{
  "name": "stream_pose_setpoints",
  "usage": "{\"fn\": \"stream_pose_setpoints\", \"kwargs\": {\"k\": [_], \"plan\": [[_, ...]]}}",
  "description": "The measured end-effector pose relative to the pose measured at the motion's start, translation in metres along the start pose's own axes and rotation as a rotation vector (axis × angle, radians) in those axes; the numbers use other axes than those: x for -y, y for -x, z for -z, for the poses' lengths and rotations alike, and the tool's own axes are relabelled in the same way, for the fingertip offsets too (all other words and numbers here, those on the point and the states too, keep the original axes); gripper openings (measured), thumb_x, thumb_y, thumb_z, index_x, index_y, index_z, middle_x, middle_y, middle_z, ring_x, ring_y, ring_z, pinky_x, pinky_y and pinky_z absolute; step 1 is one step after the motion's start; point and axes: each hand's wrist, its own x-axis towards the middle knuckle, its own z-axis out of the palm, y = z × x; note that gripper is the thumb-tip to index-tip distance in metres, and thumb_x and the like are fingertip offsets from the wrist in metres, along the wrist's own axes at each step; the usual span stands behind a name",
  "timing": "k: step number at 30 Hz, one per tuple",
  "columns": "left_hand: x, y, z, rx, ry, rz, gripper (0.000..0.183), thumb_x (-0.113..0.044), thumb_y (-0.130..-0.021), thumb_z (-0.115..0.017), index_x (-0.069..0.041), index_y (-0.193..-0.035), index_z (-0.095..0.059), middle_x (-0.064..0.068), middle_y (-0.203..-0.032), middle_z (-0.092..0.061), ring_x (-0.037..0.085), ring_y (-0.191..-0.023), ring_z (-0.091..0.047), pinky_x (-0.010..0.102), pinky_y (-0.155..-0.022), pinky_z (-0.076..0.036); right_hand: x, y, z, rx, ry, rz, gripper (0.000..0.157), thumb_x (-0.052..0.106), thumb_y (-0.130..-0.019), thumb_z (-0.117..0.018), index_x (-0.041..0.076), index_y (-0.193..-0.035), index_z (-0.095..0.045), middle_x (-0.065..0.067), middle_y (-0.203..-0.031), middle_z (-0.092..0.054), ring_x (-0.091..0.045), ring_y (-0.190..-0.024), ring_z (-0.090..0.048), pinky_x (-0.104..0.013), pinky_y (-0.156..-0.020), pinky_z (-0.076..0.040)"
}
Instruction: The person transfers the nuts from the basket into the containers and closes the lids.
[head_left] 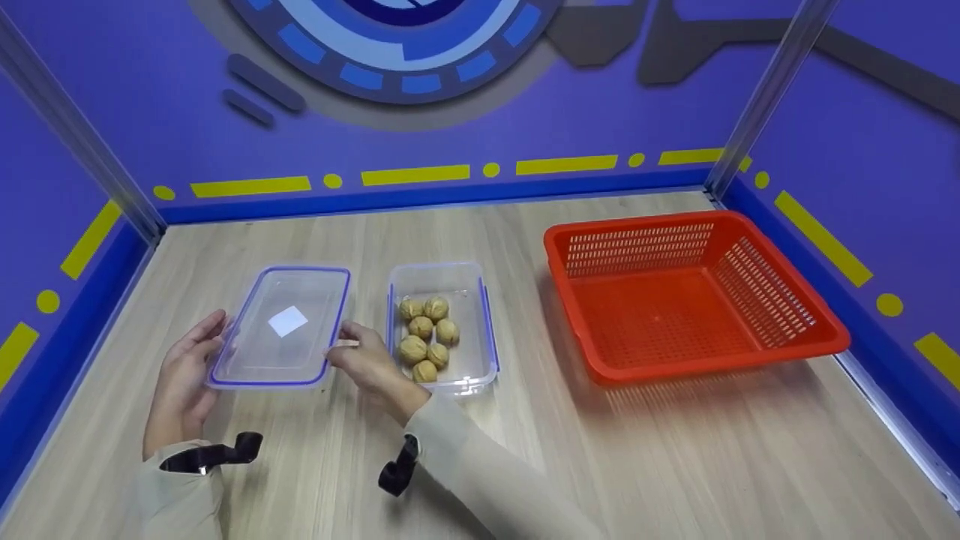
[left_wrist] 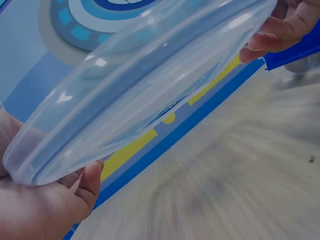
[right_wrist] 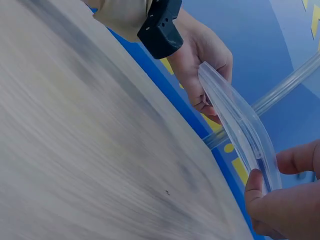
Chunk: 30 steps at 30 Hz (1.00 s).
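A clear plastic lid (head_left: 300,356) with a blue-purple seal and a white square label is held above the table between both hands. My left hand (head_left: 184,375) grips its left edge, the thumb on one face and fingers on the other, as the left wrist view shows. The right hand (head_left: 371,367) pinches the opposite edge between thumb (right_wrist: 255,182) and fingers. Just right of that hand stands a clear plastic container (head_left: 469,360), uncovered, with several walnuts (head_left: 420,328) lying in its left half. The right forearm passes in front of the container's near side.
A red slotted basket (head_left: 652,322) with nothing in it sits on the right of the wooden table (head_left: 495,480). Purple-blue panels (head_left: 450,150) wall the table at the back and both sides. Each wrist carries a black camera mount (head_left: 397,469).
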Motion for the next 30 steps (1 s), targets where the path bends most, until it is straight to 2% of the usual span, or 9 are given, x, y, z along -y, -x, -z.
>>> {"fn": "stream_pose_setpoints", "kwargs": {"k": [4,5,7,10,12,15,22,28,30], "plan": [[-0.003,0.000,-0.008,0.025,0.048,0.027,0.059,-0.014,-0.103,-0.034,-0.007,-0.154,-0.005,0.001,-0.161,-0.010,0.002,-0.130,-0.035,0.008,-0.095,-0.045,0.007,0.001,0.008,0.014,0.040,0.015,0.050,-0.004,-0.080,-0.057,-0.006,-0.129,-0.053,-0.012,-0.115,-0.059,-0.016,-0.093,-0.062,-0.028,-0.089,-0.056],[-0.004,0.000,-0.010,0.028,0.063,0.039,0.059,-0.014,-0.104,-0.034,-0.006,-0.154,-0.005,0.002,-0.161,-0.011,0.001,-0.126,-0.039,0.008,-0.095,-0.045,0.008,0.001,0.010,0.017,0.042,0.014,0.051,-0.004,-0.080,-0.057,-0.006,-0.131,-0.052,-0.013,-0.117,-0.059,-0.016,-0.093,-0.062,-0.028,-0.089,-0.055],[-0.004,0.000,-0.014,0.029,0.088,0.056,0.059,-0.015,-0.104,-0.034,-0.005,-0.154,-0.005,0.004,-0.154,-0.027,-0.003,-0.114,-0.048,0.010,-0.094,-0.046,0.010,0.001,0.014,0.028,0.034,0.018,0.053,-0.004,-0.080,-0.057,-0.007,-0.132,-0.050,-0.014,-0.119,-0.058,-0.017,-0.094,-0.063,-0.028,-0.089,-0.055],[-0.003,0.001,-0.021,0.044,0.100,0.064,0.057,-0.015,-0.104,-0.031,-0.003,-0.153,-0.004,-0.008,-0.128,-0.053,-0.003,-0.105,-0.055,0.011,-0.094,-0.047,0.013,0.003,0.021,0.033,0.012,0.017,0.056,-0.005,-0.079,-0.059,-0.007,-0.135,-0.047,-0.015,-0.121,-0.058,-0.019,-0.095,-0.063,-0.028,-0.089,-0.055],[-0.003,0.001,-0.026,0.054,0.085,0.065,0.056,-0.015,-0.104,-0.028,-0.002,-0.153,-0.004,-0.015,-0.112,-0.059,-0.003,-0.103,-0.056,0.012,-0.093,-0.048,0.015,0.004,0.027,0.043,0.007,0.024,0.058,-0.005,-0.079,-0.059,-0.007,-0.135,-0.046,-0.016,-0.122,-0.058,-0.020,-0.096,-0.063,-0.029,-0.090,-0.055],[-0.002,0.002,-0.033,0.076,0.050,0.068,0.055,-0.015,-0.105,-0.026,-0.001,-0.153,-0.005,-0.016,-0.110,-0.060,-0.002,-0.104,-0.057,0.012,-0.094,-0.048,0.019,0.006,0.036,0.048,0.023,0.030,0.059,-0.004,-0.079,-0.062,-0.006,-0.136,-0.045,-0.015,-0.122,-0.058,-0.020,-0.097,-0.062,-0.030,-0.090,-0.056],[0.000,0.002,-0.052,0.101,0.059,0.089,0.051,-0.012,-0.104,-0.026,0.000,-0.152,-0.015,-0.008,-0.112,-0.062,0.004,-0.102,-0.060,0.017,-0.092,-0.051,0.026,0.010,0.058,0.048,0.130,0.035,0.071,-0.001,-0.078,-0.065,-0.005,-0.143,-0.037,-0.014,-0.124,-0.055,-0.017,-0.097,-0.062,-0.028,-0.089,-0.056],[0.009,-0.005,-0.074,0.078,-0.051,0.056,0.050,-0.007,-0.103,-0.023,0.008,-0.150,-0.014,-0.011,-0.098,-0.062,-0.001,-0.093,-0.058,0.012,-0.087,-0.050,0.035,0.012,0.087,0.084,0.264,0.078,0.069,0.004,-0.079,-0.066,-0.004,-0.142,-0.040,-0.014,-0.121,-0.057,-0.018,-0.098,-0.060,-0.027,-0.086,-0.056],[0.013,-0.008,-0.082,0.067,-0.095,0.040,0.049,-0.007,-0.103,-0.025,0.009,-0.149,-0.016,-0.011,-0.096,-0.060,-0.001,-0.091,-0.057,0.012,-0.085,-0.050,0.037,0.012,0.097,0.102,0.269,0.098,0.065,0.005,-0.080,-0.065,-0.004,-0.141,-0.042,-0.016,-0.119,-0.057,-0.019,-0.098,-0.060,-0.029,-0.087,-0.057]]}}
